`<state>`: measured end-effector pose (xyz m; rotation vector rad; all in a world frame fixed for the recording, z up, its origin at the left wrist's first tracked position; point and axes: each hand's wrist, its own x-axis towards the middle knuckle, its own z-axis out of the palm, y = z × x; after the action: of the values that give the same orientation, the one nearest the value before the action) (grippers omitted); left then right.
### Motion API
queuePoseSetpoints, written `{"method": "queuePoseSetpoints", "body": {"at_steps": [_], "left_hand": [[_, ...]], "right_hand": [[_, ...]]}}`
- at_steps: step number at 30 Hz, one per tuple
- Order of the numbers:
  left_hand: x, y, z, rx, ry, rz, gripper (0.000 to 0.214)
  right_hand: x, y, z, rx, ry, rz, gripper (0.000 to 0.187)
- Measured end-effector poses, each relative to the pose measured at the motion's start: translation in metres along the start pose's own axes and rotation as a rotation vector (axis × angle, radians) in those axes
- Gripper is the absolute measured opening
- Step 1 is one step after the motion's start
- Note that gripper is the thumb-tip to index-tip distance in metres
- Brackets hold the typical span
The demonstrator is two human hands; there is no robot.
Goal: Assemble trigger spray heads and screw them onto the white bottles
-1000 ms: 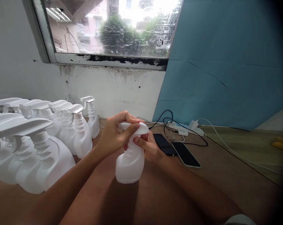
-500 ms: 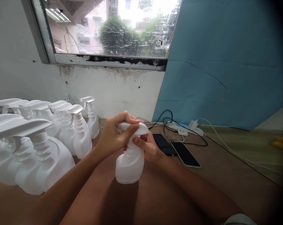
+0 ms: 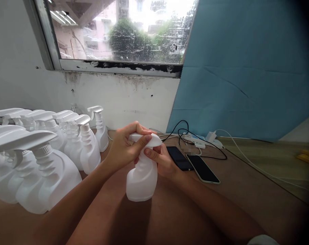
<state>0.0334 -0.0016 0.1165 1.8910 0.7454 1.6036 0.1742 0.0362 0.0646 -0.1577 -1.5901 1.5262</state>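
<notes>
A white spray bottle (image 3: 142, 180) stands upright on the brown tabletop (image 3: 167, 217) in front of me. My left hand (image 3: 130, 143) is closed over its white trigger head (image 3: 154, 140), thumb on the near side and fingers across the top. Around the bottle's neck, just below the head, my right hand (image 3: 163, 158) is wrapped, its thumb showing in front. The fingers behind the neck are partly hidden, and so is the trigger.
Several white spray bottles (image 3: 59, 178) stand in rows at the left, one (image 3: 101, 131) apart near the wall. On the right lie two phones (image 3: 180, 158), a power strip (image 3: 215, 142) and loose cables (image 3: 218, 156). A window (image 3: 123, 37) and blue sheet (image 3: 233, 68) are behind.
Almost nothing differs. Both hands keep the same hold on the spray bottle, and the whole view has shifted very slightly.
</notes>
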Motion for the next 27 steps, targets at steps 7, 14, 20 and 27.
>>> {"method": "queuePoseSetpoints", "body": {"at_steps": [7,14,20,27], "left_hand": [[0.000,-0.001,0.000,0.011,0.003,0.010,0.019],[-0.001,0.006,0.004,-0.013,-0.016,0.044,0.017],[-0.002,0.004,0.005,-0.002,-0.014,0.045,0.016],[-0.001,0.002,0.003,-0.007,-0.015,0.052,0.015]], "right_hand": [[0.002,0.001,0.001,0.023,0.026,0.023,0.036],[0.001,-0.010,-0.003,-0.072,-0.081,0.121,0.032],[0.002,-0.020,-0.002,-0.049,-0.077,0.246,0.032],[0.005,-0.018,-0.007,-0.026,-0.113,0.265,0.024]]}}
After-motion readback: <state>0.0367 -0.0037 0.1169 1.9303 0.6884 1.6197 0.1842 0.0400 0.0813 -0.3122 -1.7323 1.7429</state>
